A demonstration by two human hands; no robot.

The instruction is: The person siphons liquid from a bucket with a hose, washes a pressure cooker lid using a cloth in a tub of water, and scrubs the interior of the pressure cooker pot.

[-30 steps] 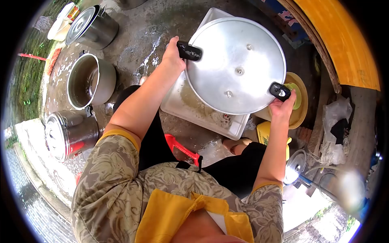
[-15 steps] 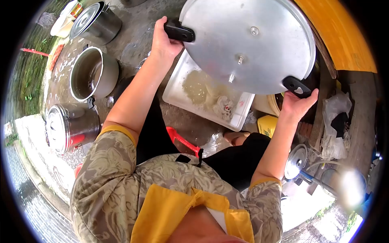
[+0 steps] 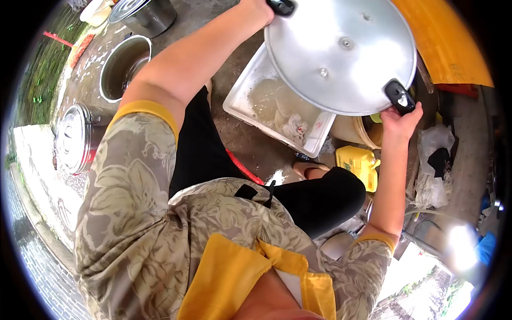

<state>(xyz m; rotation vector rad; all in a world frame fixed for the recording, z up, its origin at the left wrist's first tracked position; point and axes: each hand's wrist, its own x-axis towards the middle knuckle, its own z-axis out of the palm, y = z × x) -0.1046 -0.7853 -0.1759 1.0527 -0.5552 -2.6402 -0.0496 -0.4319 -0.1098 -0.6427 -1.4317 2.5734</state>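
Note:
A large round metal pot lid (image 3: 336, 58) with black handles hangs tilted over a white tray (image 3: 234, 98). Small metal fittings stick out of its face. My left hand (image 3: 257, 9) is closed around the handle at the upper left, partly cut off by the frame's top edge. At the lower right, my right hand (image 3: 401, 122) grips the other black handle (image 3: 399, 97). Below the lid, the tray contains murky water and a wet, crumpled whitish cloth (image 3: 294, 128). The lid covers the tray's far right part.
An open metal pot (image 3: 111, 80) and lidded pots (image 3: 74, 140) stand to the left. A yellow jug (image 3: 356, 162) is near my right knee, beside a cream bucket (image 3: 346, 130). Clear plastic bags (image 3: 433, 144) lie to the right. An orange panel (image 3: 448, 42) borders the upper right.
The lid has turned and shifted slightly up and right, with both hands still on its handles. My left hand has moved up and right, my right hand slightly right.

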